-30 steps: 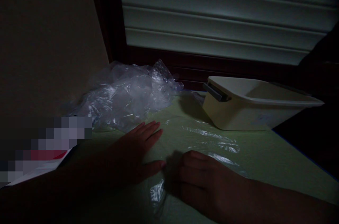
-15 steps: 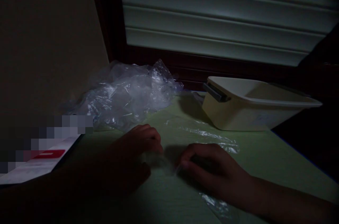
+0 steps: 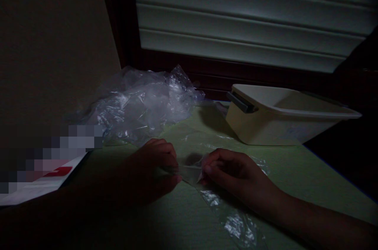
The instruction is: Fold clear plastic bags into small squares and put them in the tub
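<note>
Between my two hands a clear plastic bag (image 3: 191,173) is stretched just above the green tabletop. My left hand (image 3: 158,169) pinches one side of it between thumb and fingers. On the other side, my right hand (image 3: 230,169) grips the plastic between thumb and forefinger. More clear plastic (image 3: 240,228) lies on the table below my right hand; I cannot tell whether it joins the held piece. The light is dim, and much of my left hand is in shadow.
A heap of crumpled clear plastic bags (image 3: 141,104) lies at the back left. At the back right stands a cream plastic bin (image 3: 265,128) with a dark handle. A printed sheet (image 3: 35,193) is at the left on the green table (image 3: 319,187). Slatted shutters rise behind.
My right hand has risen slightly and closed on the plastic, which is now drawn between both hands. The left thumb has come up toward its fingers.
</note>
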Demonstrator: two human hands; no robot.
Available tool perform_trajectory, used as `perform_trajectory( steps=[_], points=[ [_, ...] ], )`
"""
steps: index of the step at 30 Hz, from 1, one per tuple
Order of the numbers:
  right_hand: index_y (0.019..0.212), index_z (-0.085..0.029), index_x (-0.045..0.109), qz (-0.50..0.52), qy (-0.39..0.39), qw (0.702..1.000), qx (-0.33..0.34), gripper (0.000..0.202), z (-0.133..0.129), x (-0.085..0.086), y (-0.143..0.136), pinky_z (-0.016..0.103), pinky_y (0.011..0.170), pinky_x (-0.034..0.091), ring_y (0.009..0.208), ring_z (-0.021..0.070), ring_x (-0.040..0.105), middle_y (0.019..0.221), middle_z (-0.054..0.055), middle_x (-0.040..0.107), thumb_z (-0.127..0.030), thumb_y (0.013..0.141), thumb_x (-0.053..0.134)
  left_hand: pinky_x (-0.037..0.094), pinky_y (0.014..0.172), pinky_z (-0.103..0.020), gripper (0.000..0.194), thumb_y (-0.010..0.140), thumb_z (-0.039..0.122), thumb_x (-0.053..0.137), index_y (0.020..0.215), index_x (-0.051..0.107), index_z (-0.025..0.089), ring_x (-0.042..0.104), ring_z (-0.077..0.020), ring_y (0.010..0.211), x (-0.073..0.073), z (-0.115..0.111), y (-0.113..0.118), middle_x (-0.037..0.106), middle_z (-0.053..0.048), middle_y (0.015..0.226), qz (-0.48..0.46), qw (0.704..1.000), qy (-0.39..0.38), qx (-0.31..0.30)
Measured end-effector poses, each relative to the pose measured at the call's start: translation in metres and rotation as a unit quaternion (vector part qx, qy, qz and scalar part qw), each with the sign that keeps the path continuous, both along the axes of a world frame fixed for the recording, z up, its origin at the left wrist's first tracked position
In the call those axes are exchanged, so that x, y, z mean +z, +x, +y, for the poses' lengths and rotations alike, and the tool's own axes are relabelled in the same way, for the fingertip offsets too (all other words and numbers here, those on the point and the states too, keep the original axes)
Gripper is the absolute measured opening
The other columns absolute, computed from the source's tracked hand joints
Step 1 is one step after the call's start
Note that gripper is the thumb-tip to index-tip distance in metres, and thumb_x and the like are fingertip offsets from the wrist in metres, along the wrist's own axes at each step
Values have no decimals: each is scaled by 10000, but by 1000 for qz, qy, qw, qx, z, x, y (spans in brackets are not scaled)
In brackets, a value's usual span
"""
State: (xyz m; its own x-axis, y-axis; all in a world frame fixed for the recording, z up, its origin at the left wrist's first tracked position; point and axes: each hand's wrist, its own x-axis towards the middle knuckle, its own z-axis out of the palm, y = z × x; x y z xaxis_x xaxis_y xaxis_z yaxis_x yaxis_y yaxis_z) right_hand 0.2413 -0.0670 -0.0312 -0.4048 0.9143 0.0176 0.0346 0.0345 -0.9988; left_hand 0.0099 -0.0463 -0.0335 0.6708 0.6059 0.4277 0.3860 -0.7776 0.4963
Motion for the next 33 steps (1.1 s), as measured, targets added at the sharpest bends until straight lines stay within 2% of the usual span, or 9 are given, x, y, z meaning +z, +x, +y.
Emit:
perform_trajectory(
  steps=[6,10,16,27,30,33],
  points=[
    [755,-173,625,-18,-7,1000,5,282,0,1,-1,227,578,438,593,96,558,651,-13,620,-425,745,751,397,754,-279,65,842,198,579,782,598,186,540,-152,782,2,1,-1,583,19,779,-12,999,-43,5],
    [739,-171,615,-25,2,1000,4,222,0,1,0,217,566,415,592,89,528,656,-17,599,-362,765,724,396,741,-286,132,826,222,593,704,559,186,538,-149,753,2,2,0,583,16,768,-16,999,-39,0],
    [729,-175,608,-52,70,996,-6,136,-1,0,0,215,566,411,587,90,504,653,-26,569,-278,810,645,379,790,-310,175,833,208,579,671,516,186,537,-151,776,2,3,1,571,21,762,-7,1000,0,-15],
    [767,-177,638,-205,167,963,-49,189,0,3,1,245,564,446,622,141,576,692,26,653,-308,867,545,374,800,-329,201,862,195,550,665,514,181,517,-151,761,2,3,3,557,23,752,24,999,35,3],
    [868,-180,650,-235,211,947,-58,157,-2,2,3,253,559,457,617,144,589,720,26,665,-280,883,529,382,803,-346,166,841,189,556,681,515,184,516,-167,780,2,3,4,558,16,769,37,998,53,11],
    [1149,-157,577,-245,278,924,-89,289,-3,0,6,259,566,488,620,136,594,859,50,674,-246,876,538,397,807,-350,107,830,176,554,728,524,188,518,-172,791,2,1,4,567,10,798,43,997,57,18]
  ],
)
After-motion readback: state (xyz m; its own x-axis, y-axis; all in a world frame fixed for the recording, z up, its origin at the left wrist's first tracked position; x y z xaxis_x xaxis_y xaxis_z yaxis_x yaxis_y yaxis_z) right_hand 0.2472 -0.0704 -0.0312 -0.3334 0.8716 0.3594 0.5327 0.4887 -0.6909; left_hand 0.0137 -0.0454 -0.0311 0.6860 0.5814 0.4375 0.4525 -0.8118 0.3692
